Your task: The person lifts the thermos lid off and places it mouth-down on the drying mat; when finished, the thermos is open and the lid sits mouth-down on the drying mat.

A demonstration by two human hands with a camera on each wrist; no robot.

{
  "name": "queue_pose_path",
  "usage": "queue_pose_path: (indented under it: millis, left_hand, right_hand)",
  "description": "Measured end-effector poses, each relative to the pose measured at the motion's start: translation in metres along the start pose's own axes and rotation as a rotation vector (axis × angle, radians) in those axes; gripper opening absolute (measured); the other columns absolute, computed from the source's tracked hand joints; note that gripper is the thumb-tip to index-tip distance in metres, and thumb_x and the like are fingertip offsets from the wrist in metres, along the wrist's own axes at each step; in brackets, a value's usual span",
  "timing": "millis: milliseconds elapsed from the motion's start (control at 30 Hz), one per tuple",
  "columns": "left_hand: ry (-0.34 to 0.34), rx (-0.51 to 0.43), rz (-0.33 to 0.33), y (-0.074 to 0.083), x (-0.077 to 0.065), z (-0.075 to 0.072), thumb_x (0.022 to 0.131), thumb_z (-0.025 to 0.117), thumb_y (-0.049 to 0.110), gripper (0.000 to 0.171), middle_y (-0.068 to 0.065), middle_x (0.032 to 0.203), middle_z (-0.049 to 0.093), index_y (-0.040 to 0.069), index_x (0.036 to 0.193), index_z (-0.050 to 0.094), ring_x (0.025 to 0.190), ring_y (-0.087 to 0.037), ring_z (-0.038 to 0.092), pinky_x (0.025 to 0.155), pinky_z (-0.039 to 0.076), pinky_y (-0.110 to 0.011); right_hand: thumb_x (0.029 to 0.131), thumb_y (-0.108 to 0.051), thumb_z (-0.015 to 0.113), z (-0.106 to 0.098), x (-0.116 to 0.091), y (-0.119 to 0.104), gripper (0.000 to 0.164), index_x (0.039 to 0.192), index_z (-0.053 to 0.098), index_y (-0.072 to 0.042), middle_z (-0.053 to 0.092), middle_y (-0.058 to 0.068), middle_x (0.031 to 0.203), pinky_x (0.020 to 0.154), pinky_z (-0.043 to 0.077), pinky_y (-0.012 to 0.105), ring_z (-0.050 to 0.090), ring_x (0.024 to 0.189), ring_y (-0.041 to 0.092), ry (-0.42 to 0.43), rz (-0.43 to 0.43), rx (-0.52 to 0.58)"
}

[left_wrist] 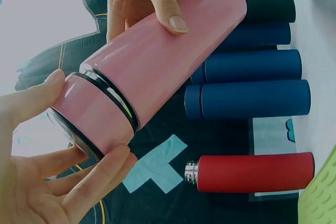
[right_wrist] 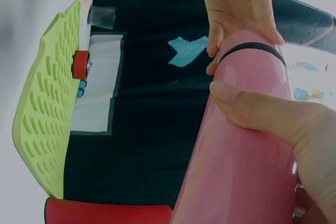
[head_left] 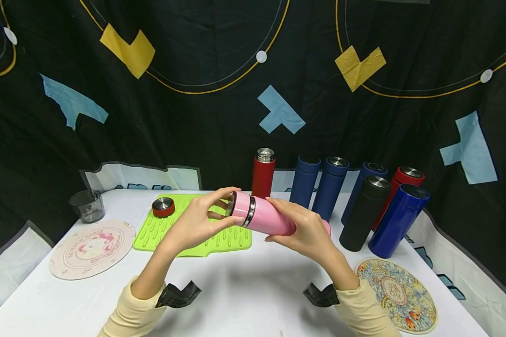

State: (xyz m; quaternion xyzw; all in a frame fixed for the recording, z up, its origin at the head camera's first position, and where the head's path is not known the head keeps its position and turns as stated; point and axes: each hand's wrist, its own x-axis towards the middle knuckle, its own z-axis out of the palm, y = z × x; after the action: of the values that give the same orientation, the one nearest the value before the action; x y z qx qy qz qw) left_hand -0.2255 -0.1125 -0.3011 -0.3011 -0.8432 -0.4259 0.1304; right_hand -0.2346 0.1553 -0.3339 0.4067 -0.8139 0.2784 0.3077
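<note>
A pink thermos bottle [head_left: 270, 216] is held tilted in the air above the white table, its lid end toward the left. My right hand [head_left: 303, 227] grips the body, thumb along the near side in the right wrist view. With thumb and fingertips my left hand [head_left: 200, 217] pinches the pink lid [left_wrist: 97, 114]. A silver and black band [left_wrist: 113, 93] shows between lid and body; whether the lid is loose cannot be told. Behind stands an uncapped red bottle [head_left: 263, 178] with a bare steel neck. Its likely match, a red lid [head_left: 163, 207], lies on the green drying mat [head_left: 147, 236].
Several capped bottles stand at the right, among them a black bottle [head_left: 364, 215] and a glossy blue bottle [head_left: 398, 222]. A patterned round mat [head_left: 396, 295] lies front right. At left are a pink round mat [head_left: 93, 248] and a clear dark cup [head_left: 88, 206]. Black cloth [head_left: 194, 126] hangs behind.
</note>
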Motion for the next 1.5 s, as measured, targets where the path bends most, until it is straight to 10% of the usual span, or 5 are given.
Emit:
queue_pose_path:
  millis: [300, 767, 1500]
  left_hand:
    - [0.093, -0.003, -0.065, -0.004, 0.000, -0.004, 0.079, 0.081, 0.027, 0.061, -0.006, 0.115, 0.062, 0.014, 0.133, 0.055, 0.098, -0.024, 0.062, 0.078, 0.057, -0.034]
    - [0.061, 0.027, -0.037, -0.019, -0.003, -0.023, 0.074, 0.085, 0.019, 0.074, -0.009, 0.125, 0.057, 0.012, 0.138, 0.049, 0.104, -0.024, 0.058, 0.085, 0.054, -0.040]
    - [0.042, 0.190, -0.160, -0.124, 0.010, -0.045, 0.078, 0.082, 0.024, 0.070, -0.023, 0.130, 0.055, 0.000, 0.136, 0.049, 0.112, -0.043, 0.056, 0.085, 0.052, -0.053]
  right_hand:
    - [0.060, -0.023, 0.094, -0.004, 0.001, 0.000, 0.083, 0.134, 0.058, -0.011, 0.062, 0.006, 0.128, 0.089, 0.053, 0.042, 0.060, 0.115, 0.026, 0.055, -0.003, -0.080]
    - [0.064, -0.022, 0.092, 0.002, 0.000, 0.012, 0.084, 0.138, 0.054, -0.011, 0.065, 0.008, 0.121, 0.078, 0.057, 0.031, 0.063, 0.100, 0.022, 0.029, 0.160, 0.135]
    - [0.067, -0.007, 0.088, 0.022, 0.015, 0.030, 0.073, 0.130, 0.052, -0.003, 0.065, 0.013, 0.119, 0.089, 0.052, 0.046, 0.064, 0.102, 0.028, 0.120, 0.383, 0.350]
